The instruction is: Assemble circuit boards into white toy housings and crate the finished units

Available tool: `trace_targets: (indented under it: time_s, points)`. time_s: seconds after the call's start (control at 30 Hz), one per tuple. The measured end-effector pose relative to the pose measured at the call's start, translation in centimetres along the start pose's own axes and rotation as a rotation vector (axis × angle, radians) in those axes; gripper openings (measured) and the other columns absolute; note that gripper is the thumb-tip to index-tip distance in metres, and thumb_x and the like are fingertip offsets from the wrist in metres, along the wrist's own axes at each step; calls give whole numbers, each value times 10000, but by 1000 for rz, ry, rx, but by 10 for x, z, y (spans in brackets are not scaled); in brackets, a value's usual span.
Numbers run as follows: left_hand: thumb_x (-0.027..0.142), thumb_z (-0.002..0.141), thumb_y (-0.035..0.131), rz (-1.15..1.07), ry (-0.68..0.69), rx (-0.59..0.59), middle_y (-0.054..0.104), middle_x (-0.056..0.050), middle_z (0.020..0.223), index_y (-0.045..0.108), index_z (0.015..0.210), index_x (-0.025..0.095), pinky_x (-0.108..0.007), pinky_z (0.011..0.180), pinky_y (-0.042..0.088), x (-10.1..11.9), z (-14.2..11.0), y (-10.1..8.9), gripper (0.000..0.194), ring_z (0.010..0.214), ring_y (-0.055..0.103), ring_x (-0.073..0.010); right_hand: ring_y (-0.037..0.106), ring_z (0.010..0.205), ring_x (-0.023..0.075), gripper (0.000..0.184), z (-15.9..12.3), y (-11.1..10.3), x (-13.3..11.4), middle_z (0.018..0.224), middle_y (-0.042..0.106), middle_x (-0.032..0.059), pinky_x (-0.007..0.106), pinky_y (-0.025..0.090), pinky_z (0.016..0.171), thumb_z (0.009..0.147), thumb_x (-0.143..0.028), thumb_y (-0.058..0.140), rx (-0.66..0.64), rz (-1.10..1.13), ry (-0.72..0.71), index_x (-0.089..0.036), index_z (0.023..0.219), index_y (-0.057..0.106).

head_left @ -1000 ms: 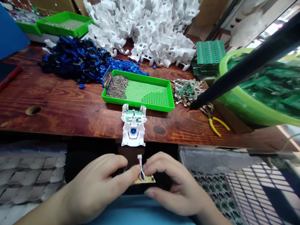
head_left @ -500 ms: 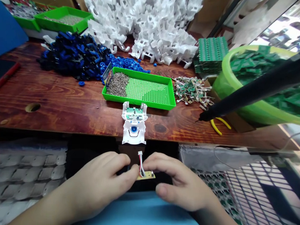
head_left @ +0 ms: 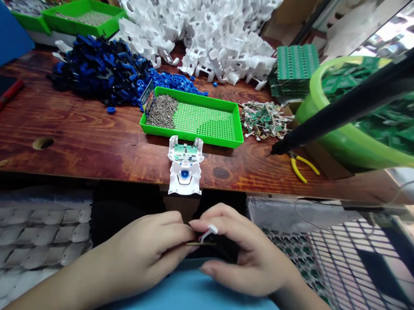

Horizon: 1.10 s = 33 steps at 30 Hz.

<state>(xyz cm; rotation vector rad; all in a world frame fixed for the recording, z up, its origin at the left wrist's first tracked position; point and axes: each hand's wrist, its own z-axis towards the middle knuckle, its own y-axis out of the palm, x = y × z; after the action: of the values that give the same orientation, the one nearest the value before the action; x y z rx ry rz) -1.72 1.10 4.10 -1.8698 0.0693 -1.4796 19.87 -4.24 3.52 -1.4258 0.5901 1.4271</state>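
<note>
Both hands meet below the table's front edge, over my lap. My left hand (head_left: 142, 253) pinches one end of a small tan circuit board (head_left: 197, 243), seen edge-on. My right hand (head_left: 239, 254) grips the other end, its forefinger pressing the board's white connector and wires (head_left: 209, 231) down. On the table edge just beyond the hands lies a white plastic housing (head_left: 185, 167) with a green board and a blue round part fitted in it.
A green tray (head_left: 205, 123) with small screws sits behind the housing. Further back lie heaps of blue parts (head_left: 97, 77) and white parts (head_left: 208, 31). Right: stacked green boards (head_left: 297, 69), wired boards (head_left: 265, 119), yellow-handled pliers (head_left: 303, 165), a green basin (head_left: 333, 140), a black hanging tool (head_left: 345, 105).
The small board has turned from face-up to edge-on between my hands. The wires and connector, upright before, are now bent down under my right forefinger. The view has shifted slightly.
</note>
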Motion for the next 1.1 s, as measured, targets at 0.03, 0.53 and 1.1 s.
trace_targets:
  time_s: [0.03,0.53,1.1]
  points:
    - [212,929,454,-44,-42,-32,628,-6,826,667,953,221,-187,665,455,1,1,0,215,752,602,-115,571,949,136,525,0,0,0,1054,567,60,266,504,824,800,-169,656,-4,-29,-2,-240,1298,505]
    - [326,893,488,-309,-337,-52,667,3,788,664,802,183,-224,656,441,2,10,3,244,744,601,-141,600,931,102,637,-5,9,7,999,640,19,235,492,873,823,-132,628,100,-136,67,-245,1400,383]
    - [351,965,409,-550,-279,65,662,25,1018,582,1156,282,-201,825,481,2,2,12,267,951,599,-119,647,881,115,322,-11,11,2,945,657,37,217,552,791,797,-15,582,351,-426,-122,-222,1043,585]
